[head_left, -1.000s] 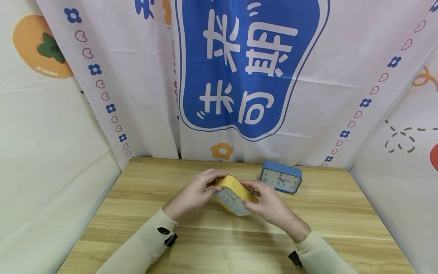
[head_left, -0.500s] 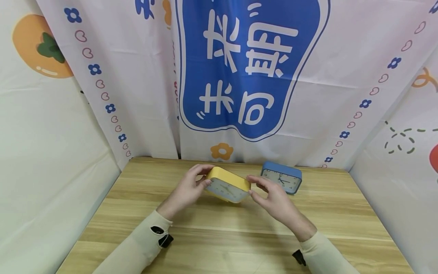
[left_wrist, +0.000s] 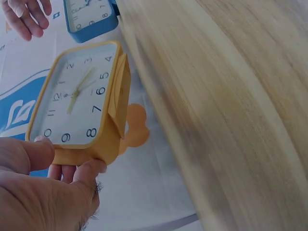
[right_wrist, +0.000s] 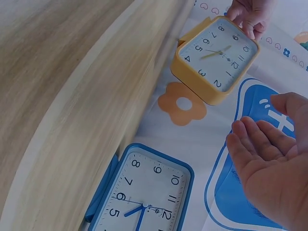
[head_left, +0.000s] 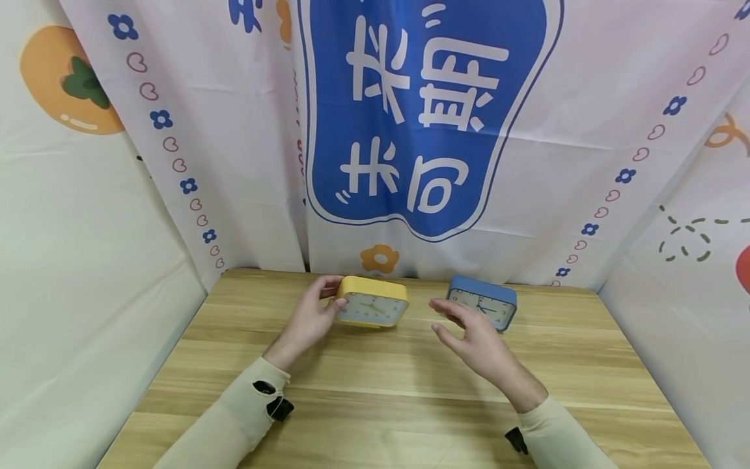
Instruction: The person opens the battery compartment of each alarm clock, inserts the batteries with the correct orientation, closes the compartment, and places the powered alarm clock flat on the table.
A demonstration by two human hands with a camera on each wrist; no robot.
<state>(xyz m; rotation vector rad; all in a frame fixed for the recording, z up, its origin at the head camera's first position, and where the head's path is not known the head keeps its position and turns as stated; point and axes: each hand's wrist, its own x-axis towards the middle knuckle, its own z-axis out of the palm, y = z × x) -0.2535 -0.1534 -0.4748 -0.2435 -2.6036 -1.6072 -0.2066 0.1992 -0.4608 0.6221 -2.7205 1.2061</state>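
Note:
A yellow alarm clock (head_left: pixel 373 307) with a white face is near the back of the table, left of the blue alarm clock (head_left: pixel 484 290). My left hand (head_left: pixel 306 320) grips its left end, thumb at the front and fingers behind. In the left wrist view the same yellow clock (left_wrist: pixel 79 96) shows a flap-like stand along its base. Whether that base touches the tabletop, I cannot tell. My right hand (head_left: pixel 482 345) holds nothing, its fingers loosely extended between the two clocks and apart from the yellow one. It partly covers the blue clock's lower left in the head view.
The wood-grain table (head_left: pixel 375 404) ends at a white printed curtain (head_left: pixel 252 215) behind the clocks. Fabric walls stand on the left (head_left: pixel 88 280) and right (head_left: pixel 691 326). The blue clock stands close to the back edge, face forward.
The yellow clock has moved left and back, turning from a steep tilt to nearly level. My right hand has let go of it and drawn away; my left hand keeps its hold.

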